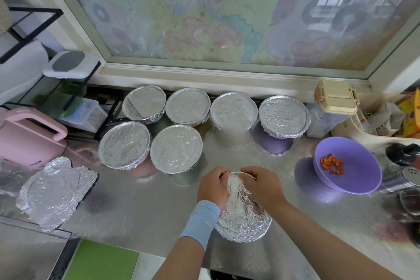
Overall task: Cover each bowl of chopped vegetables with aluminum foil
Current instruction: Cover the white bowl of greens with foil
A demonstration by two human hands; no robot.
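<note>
Sitting near the front of the shiny metal counter (141, 207), the round bowl wrapped in crinkly silver aluminum foil (244, 219) is gripped at its far rim by the left hand (212, 186) and right hand (261, 185), fingers curled over the foil, which looks crumpled down snugly.

No legible text; only blurred marks on the pink appliance (27, 141) and orange packet (409, 113)

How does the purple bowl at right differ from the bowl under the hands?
The purple bowl is uncovered, diced carrot showing; the covered bowl hides its contents. The purple bowl stands untouched; the left hand and right hand hold the covered bowl's far rim. Both sit on the counter.
</note>
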